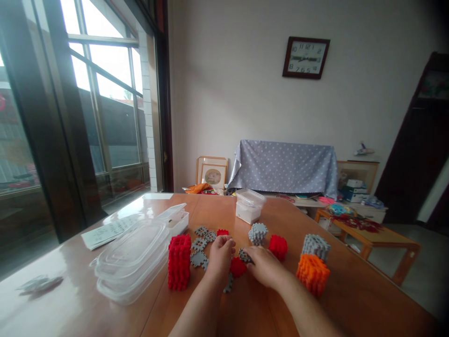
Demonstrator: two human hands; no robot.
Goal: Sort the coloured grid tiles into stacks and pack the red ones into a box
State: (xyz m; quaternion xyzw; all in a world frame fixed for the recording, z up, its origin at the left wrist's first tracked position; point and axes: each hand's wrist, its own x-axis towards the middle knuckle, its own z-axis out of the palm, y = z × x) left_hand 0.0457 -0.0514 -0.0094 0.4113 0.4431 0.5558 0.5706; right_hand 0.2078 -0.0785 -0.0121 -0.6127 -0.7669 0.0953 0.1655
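Observation:
My left hand point(220, 256) is closed in a pinch over the middle of the table; whatever its fingers hold is too small or hidden to make out. Beside it, my right hand point(264, 265) grips a grey interlocking toy piece point(244, 255) with thumb and fingers. Flat red interlocking pieces point(238, 267) lie between and below the hands. Several loose grey notched pieces point(199, 259) are spread left of my left hand. Part of another grey piece point(228, 284) shows near my left wrist. A red piece point(222, 232) is just beyond my left fingers.
A tall red block point(179, 262) and clear plastic lids point(129, 262) stand left. Right are grey point(257, 233), red point(278, 247), grey point(316, 247) and orange point(313, 274) blocks. A lidded clear tub point(248, 211) is behind. An open plastic box point(178, 223) and paper point(108, 233) lie left.

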